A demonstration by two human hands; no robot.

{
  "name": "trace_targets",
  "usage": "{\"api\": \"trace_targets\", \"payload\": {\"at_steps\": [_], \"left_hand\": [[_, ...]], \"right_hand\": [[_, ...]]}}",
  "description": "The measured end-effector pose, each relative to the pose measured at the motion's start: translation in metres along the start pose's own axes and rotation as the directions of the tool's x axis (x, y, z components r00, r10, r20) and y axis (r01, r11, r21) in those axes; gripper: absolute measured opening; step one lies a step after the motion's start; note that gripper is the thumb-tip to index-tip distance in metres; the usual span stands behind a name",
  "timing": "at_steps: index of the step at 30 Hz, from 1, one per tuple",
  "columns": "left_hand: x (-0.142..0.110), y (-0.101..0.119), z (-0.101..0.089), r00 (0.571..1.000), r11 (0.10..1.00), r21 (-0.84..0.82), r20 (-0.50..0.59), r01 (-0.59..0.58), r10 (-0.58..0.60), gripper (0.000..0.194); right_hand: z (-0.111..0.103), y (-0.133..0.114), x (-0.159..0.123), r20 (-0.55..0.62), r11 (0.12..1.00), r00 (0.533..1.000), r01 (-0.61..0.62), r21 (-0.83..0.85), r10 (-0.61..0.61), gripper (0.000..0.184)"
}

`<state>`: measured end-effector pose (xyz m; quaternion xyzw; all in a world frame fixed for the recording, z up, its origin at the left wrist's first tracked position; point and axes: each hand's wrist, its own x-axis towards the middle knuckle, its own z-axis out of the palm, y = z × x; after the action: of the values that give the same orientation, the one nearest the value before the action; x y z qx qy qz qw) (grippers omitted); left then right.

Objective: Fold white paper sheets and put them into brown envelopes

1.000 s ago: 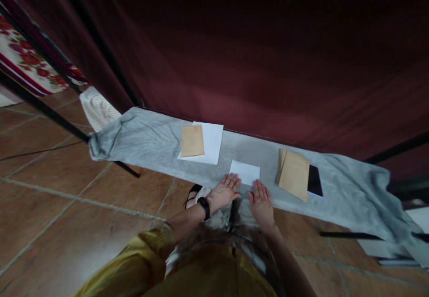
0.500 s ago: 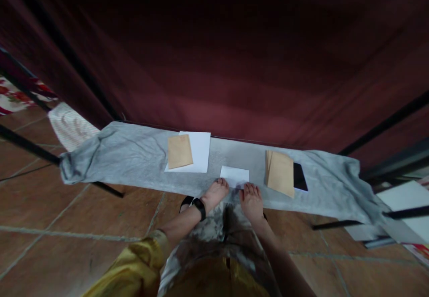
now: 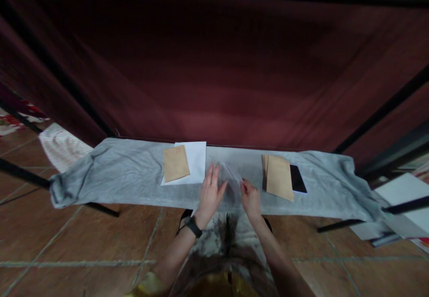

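Note:
A folded piece of white paper (image 3: 231,171) is raised off the grey cloth in front of me, blurred by motion. My right hand (image 3: 250,198) pinches its right edge between thumb and fingers. Left of the paper, my left hand (image 3: 210,192) has its fingers stretched out, thumb apart, near the paper's left side; whether it touches the paper I cannot tell. A brown envelope (image 3: 176,163) lies on white sheets (image 3: 197,161) beyond my left hand. To the right of my right hand is a stack of brown envelopes (image 3: 279,177).
A dark phone or tablet (image 3: 298,180) lies partly under the envelope stack. Grey cloth (image 3: 127,172) covers the narrow bench. A dark red curtain (image 3: 214,87) hangs behind it, with black metal bars (image 3: 385,109) at both sides.
The paper lay flat with both hands at its near edge. Now my right hand has lifted it and tilted it, and my left hand has moved forward and left with spread fingers.

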<state>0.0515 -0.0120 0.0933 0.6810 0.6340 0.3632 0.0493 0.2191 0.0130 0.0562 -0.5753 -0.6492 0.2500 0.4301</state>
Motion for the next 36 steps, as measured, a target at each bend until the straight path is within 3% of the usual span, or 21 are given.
{"api": "trace_targets", "payload": {"at_steps": [1,2,4,6,7,9,11,16,20,23,26,28,31,34,36], "left_hand": [[0.0,-0.003,0.003,0.988,0.977,-0.154,-0.032,0.147,-0.153,0.065],[-0.001,-0.005,0.008,0.955,0.901,-0.329,0.009,0.283,-0.297,0.069],[-0.007,-0.009,0.02,0.847,0.592,-0.62,0.261,0.515,-0.463,0.073],[-0.016,-0.011,0.032,0.745,0.251,-0.727,0.503,0.639,-0.439,0.072],[-0.02,-0.011,0.038,0.722,0.143,-0.742,0.559,0.655,-0.407,0.071],[-0.025,-0.012,0.046,0.722,0.082,-0.765,0.561,0.639,-0.405,0.063],[-0.024,-0.018,0.051,0.742,0.154,-0.77,0.508,0.619,-0.438,0.055],[-0.001,-0.047,0.058,0.823,0.578,-0.586,0.384,0.568,-0.418,0.068],[0.012,-0.062,0.061,0.877,0.812,-0.353,0.306,0.465,-0.369,0.07],[0.008,-0.058,0.065,0.92,0.929,-0.147,0.252,0.341,-0.298,0.065],[-0.006,-0.045,0.072,0.971,0.984,0.104,0.174,0.145,-0.162,0.058],[-0.018,-0.036,0.078,0.981,0.978,0.205,0.192,-0.033,-0.007,0.053],[-0.034,-0.025,0.086,0.939,0.938,0.235,0.292,-0.257,0.184,0.051],[-0.041,-0.023,0.091,0.905,0.908,0.25,0.353,-0.335,0.237,0.055],[-0.042,-0.025,0.091,0.888,0.895,0.253,0.381,-0.367,0.257,0.059]], "right_hand": [[0.0,-0.003,0.004,-0.021,0.977,0.996,-0.083,0.195,0.088,0.036],[0.001,-0.006,0.006,-0.019,0.908,0.984,-0.156,0.39,0.177,0.037],[0.006,-0.011,0.007,0.048,0.676,0.948,-0.259,0.69,0.315,0.036],[0.011,-0.011,0.004,0.134,0.459,0.912,-0.317,0.83,0.387,0.037],[0.013,-0.01,0.001,0.169,0.39,0.897,-0.339,0.856,0.409,0.037],[0.015,-0.003,-0.004,0.214,0.33,0.872,-0.379,0.865,0.439,0.039],[0.014,0.008,-0.006,0.216,0.362,0.862,-0.404,0.84,0.459,0.042],[0.004,0.047,-0.002,-0.018,0.752,0.901,-0.35,0.558,0.433,0.053],[0.0,0.063,0.001,-0.074,0.874,0.935,-0.294,0.386,0.347,0.052],[0.002,0.067,-0.003,-0.094,0.978,0.979,-0.17,0.117,0.181,0.039],[0.005,0.069,-0.009,-0.06,0.981,0.998,-0.005,-0.195,-0.007,0.034],[0.006,0.071,-0.011,-0.042,0.958,0.998,0.034,-0.285,-0.048,0.034],[0.005,0.074,-0.01,-0.03,0.871,0.993,0.088,-0.483,-0.117,0.034],[0.007,0.073,-0.008,0.029,0.787,0.975,0.197,-0.585,-0.222,0.037],[0.01,0.071,-0.007,0.149,0.765,0.941,0.334,-0.551,-0.304,0.04]]}}
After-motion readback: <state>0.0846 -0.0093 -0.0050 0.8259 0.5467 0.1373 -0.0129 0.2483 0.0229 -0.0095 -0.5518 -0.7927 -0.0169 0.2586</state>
